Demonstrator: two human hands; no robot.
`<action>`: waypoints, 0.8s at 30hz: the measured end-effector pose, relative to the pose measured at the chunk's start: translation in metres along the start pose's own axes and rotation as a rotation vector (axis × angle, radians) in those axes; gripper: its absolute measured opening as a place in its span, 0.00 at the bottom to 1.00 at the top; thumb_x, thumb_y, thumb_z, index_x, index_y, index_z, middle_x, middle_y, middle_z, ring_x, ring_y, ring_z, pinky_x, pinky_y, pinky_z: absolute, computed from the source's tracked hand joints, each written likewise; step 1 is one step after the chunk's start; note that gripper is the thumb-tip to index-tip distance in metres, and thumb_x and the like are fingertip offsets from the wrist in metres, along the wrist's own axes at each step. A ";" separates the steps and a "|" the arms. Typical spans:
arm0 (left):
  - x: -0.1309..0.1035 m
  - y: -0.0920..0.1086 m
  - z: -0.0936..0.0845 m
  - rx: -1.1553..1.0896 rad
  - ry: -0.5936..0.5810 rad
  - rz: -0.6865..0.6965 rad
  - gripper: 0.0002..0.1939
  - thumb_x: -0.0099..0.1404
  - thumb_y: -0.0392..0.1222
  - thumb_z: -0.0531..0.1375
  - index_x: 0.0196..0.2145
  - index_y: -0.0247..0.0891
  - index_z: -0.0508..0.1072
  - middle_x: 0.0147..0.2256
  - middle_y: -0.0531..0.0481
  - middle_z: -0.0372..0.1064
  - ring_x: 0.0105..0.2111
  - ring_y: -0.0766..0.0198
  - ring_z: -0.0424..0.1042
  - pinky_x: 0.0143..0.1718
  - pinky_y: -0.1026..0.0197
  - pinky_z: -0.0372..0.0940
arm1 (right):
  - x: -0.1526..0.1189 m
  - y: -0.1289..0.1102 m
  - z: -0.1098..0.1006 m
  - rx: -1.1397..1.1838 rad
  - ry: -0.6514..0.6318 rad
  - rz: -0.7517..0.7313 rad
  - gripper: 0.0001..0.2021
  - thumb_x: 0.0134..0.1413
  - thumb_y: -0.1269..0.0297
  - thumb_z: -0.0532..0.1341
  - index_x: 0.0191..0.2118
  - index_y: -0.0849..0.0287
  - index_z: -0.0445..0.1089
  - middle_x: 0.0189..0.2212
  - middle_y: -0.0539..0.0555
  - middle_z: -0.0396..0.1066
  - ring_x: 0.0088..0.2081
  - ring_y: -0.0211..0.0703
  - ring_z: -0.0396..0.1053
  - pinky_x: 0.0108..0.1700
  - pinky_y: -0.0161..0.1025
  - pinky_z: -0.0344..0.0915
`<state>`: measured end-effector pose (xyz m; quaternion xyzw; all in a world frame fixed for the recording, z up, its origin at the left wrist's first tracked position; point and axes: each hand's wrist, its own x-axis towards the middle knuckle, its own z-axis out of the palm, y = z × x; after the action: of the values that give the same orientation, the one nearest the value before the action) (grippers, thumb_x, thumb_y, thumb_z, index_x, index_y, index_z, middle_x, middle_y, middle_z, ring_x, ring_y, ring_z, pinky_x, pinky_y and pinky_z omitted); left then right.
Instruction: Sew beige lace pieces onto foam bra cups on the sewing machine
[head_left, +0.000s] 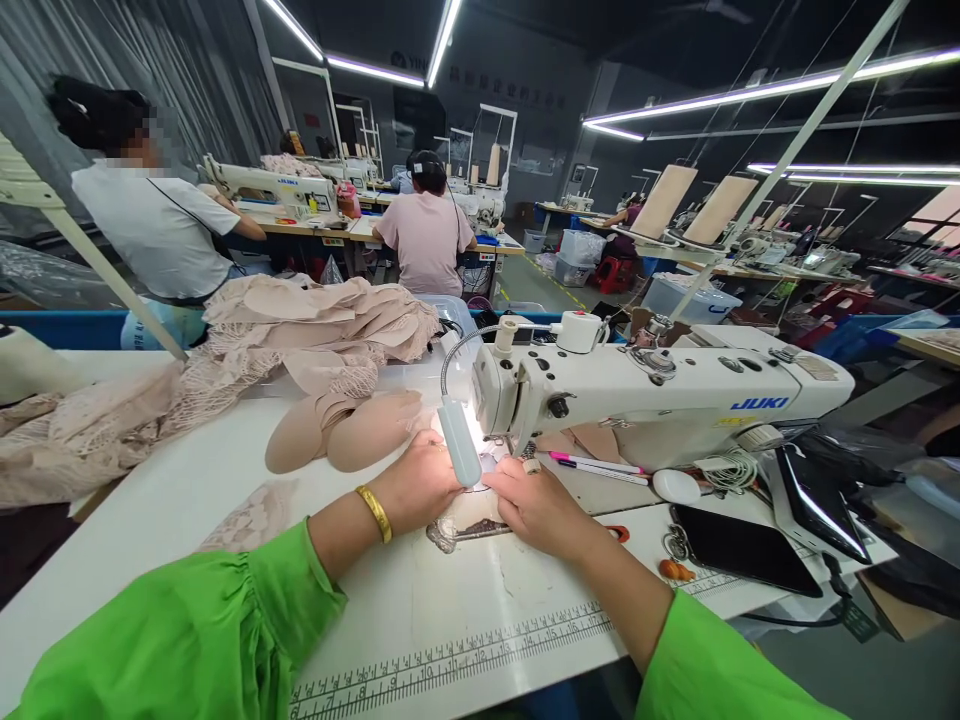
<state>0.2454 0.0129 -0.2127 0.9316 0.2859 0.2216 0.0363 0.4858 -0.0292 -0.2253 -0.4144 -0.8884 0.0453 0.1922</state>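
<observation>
1. Where the lamp [460, 443] blocks sight, my left hand [426, 482]: fingers curled, hold untellable.
2. My right hand [541, 508]: seemingly nearer the cloth [489, 464], pinch unclear.
3. Cloth: between both hands, below the sewing machine [600, 390] head; long axis hidden.

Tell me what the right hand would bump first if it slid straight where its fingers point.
The right hand would probably meet the left hand first. The lamp also shows in that line, but it seems to hang higher; depth is hard to judge.
</observation>
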 end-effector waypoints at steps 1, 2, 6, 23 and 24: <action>0.003 -0.002 -0.003 -0.006 -0.022 0.016 0.11 0.71 0.36 0.56 0.34 0.44 0.78 0.34 0.50 0.76 0.38 0.57 0.73 0.54 0.50 0.59 | 0.000 0.000 0.000 -0.003 0.004 0.004 0.17 0.52 0.81 0.53 0.41 0.56 0.73 0.29 0.49 0.57 0.30 0.44 0.51 0.33 0.38 0.49; 0.005 -0.003 -0.005 0.005 -0.055 0.032 0.11 0.71 0.35 0.56 0.34 0.43 0.78 0.34 0.50 0.76 0.37 0.57 0.73 0.54 0.50 0.59 | 0.000 -0.001 0.001 -0.005 0.008 0.007 0.18 0.52 0.81 0.53 0.41 0.56 0.73 0.29 0.49 0.58 0.30 0.44 0.50 0.33 0.38 0.49; 0.004 0.011 -0.008 0.222 -0.201 -0.005 0.10 0.69 0.31 0.56 0.39 0.38 0.76 0.37 0.45 0.76 0.39 0.52 0.74 0.53 0.46 0.60 | -0.002 0.002 0.003 -0.010 0.029 -0.003 0.18 0.54 0.81 0.53 0.44 0.57 0.73 0.30 0.50 0.61 0.29 0.43 0.50 0.35 0.38 0.51; -0.206 0.078 -0.084 0.319 0.165 -0.696 0.18 0.69 0.36 0.58 0.55 0.37 0.74 0.58 0.33 0.72 0.56 0.39 0.70 0.55 0.36 0.59 | -0.021 0.009 0.023 0.063 0.083 -0.068 0.13 0.67 0.69 0.53 0.45 0.50 0.74 0.35 0.57 0.71 0.36 0.53 0.68 0.37 0.47 0.65; -0.210 0.072 -0.088 0.278 0.172 -0.752 0.14 0.68 0.36 0.57 0.49 0.37 0.77 0.54 0.34 0.74 0.53 0.39 0.71 0.55 0.34 0.59 | -0.020 0.004 0.021 0.060 0.071 -0.077 0.13 0.68 0.68 0.52 0.43 0.51 0.74 0.35 0.57 0.71 0.37 0.53 0.68 0.37 0.47 0.66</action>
<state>0.0893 -0.1678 -0.2017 0.7363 0.6356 0.2293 -0.0354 0.4924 -0.0404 -0.2516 -0.3753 -0.8945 0.0498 0.2377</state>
